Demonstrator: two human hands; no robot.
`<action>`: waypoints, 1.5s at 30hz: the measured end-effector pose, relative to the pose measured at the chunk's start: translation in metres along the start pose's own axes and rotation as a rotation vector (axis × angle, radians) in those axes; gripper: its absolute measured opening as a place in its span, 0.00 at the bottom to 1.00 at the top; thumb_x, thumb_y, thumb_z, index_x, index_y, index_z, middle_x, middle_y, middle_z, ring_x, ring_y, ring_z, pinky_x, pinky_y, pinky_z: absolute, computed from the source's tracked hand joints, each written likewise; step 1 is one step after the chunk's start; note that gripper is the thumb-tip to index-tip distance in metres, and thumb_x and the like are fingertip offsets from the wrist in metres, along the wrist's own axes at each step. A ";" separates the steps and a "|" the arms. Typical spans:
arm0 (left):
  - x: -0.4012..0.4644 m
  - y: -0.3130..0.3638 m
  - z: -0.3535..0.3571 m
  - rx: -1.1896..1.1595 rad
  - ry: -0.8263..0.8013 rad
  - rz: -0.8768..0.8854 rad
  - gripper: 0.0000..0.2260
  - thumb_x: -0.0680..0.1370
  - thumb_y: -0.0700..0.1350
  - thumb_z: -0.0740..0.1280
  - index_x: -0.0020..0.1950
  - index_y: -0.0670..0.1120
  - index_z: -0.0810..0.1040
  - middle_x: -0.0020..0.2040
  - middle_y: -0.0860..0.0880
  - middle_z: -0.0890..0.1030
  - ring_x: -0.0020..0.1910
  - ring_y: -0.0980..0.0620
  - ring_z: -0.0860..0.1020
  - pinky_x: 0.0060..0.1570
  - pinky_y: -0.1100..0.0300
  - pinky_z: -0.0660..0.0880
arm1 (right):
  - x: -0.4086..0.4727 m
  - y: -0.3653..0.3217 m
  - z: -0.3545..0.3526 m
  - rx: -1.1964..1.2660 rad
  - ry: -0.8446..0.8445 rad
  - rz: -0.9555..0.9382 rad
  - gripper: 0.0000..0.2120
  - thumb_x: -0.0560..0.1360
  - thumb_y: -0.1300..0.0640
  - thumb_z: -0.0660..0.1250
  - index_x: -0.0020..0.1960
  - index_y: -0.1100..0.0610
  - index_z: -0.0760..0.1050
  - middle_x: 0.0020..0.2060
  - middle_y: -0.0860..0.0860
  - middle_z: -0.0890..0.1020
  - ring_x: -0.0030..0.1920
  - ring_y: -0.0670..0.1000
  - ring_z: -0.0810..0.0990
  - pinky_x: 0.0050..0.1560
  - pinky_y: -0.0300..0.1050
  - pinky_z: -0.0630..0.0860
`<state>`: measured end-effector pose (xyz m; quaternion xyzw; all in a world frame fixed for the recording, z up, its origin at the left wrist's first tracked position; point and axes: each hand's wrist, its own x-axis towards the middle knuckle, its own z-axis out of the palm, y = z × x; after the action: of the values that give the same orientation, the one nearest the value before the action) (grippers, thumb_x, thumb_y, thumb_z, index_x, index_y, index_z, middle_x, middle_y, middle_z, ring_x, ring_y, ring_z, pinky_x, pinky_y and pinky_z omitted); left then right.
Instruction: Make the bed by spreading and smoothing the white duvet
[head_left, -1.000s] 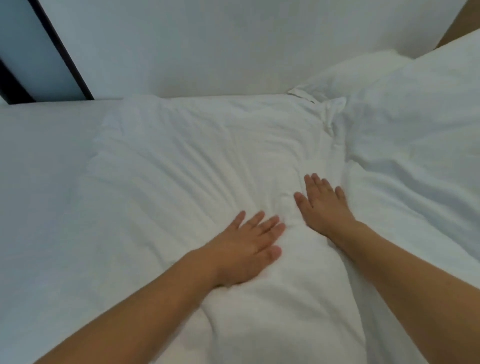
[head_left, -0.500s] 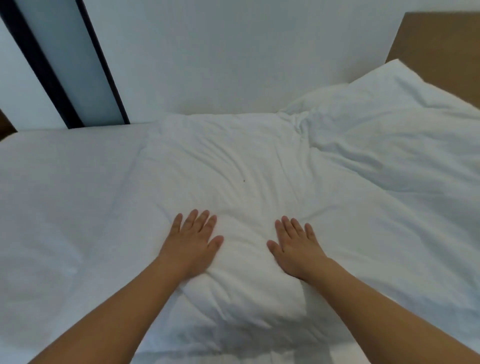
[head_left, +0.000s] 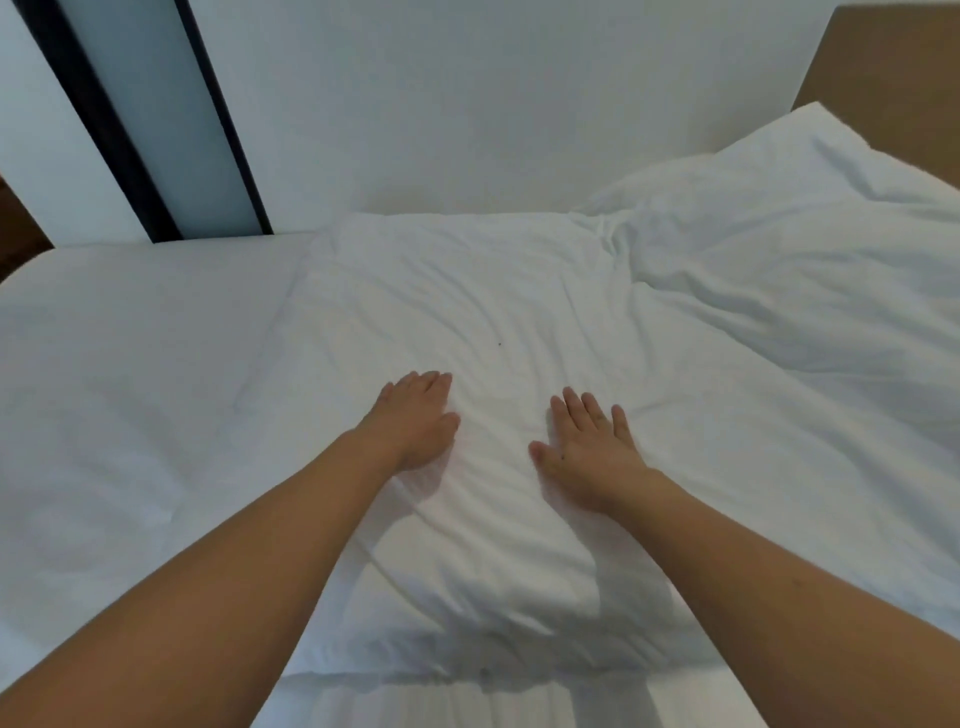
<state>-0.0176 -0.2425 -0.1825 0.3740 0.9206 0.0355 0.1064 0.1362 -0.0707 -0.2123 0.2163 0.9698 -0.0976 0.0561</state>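
Note:
The white duvet (head_left: 519, 312) lies wrinkled across the middle and right of the bed, bunched into folds toward the far right. My left hand (head_left: 415, 421) presses flat on it with straight fingers held together. My right hand (head_left: 589, 452) lies flat on the duvet a short way to the right, fingers spread. Both palms face down and hold nothing. A puffy ridge of duvet sits between and below the hands.
Bare white sheet (head_left: 130, 389) covers the left part of the mattress. A white pillow (head_left: 810, 150) rests at the far right against a brown headboard (head_left: 893, 67). A white wall (head_left: 467, 104) and a dark-framed panel (head_left: 156, 119) stand behind the bed.
Both hands have slid apart and toward me from the earlier close position, then pushed slightly forward again. The view has pulled back, showing more of the pillow and headboard.

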 end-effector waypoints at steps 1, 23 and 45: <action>0.015 0.002 0.004 -0.008 0.009 -0.006 0.28 0.83 0.53 0.52 0.80 0.46 0.47 0.80 0.47 0.49 0.79 0.46 0.47 0.76 0.47 0.46 | 0.006 0.005 0.006 0.001 0.019 0.013 0.34 0.81 0.39 0.44 0.80 0.55 0.39 0.79 0.50 0.40 0.78 0.51 0.37 0.76 0.57 0.35; 0.058 -0.025 0.050 0.228 0.049 0.025 0.29 0.80 0.64 0.39 0.79 0.57 0.40 0.80 0.56 0.40 0.78 0.52 0.36 0.73 0.40 0.33 | 0.035 0.021 0.058 0.006 0.099 0.119 0.40 0.74 0.35 0.30 0.79 0.56 0.37 0.79 0.51 0.38 0.78 0.50 0.35 0.76 0.53 0.32; -0.065 -0.170 0.006 -1.189 -0.050 -0.806 0.34 0.69 0.57 0.75 0.69 0.42 0.71 0.58 0.39 0.81 0.53 0.42 0.80 0.55 0.50 0.76 | -0.065 -0.136 0.095 -0.206 0.078 -0.716 0.51 0.65 0.29 0.63 0.76 0.60 0.57 0.71 0.60 0.66 0.67 0.62 0.67 0.70 0.62 0.62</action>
<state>-0.0868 -0.4092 -0.2015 -0.1154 0.8093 0.4802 0.3180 0.1421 -0.2384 -0.2726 -0.1397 0.9902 -0.0048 0.0026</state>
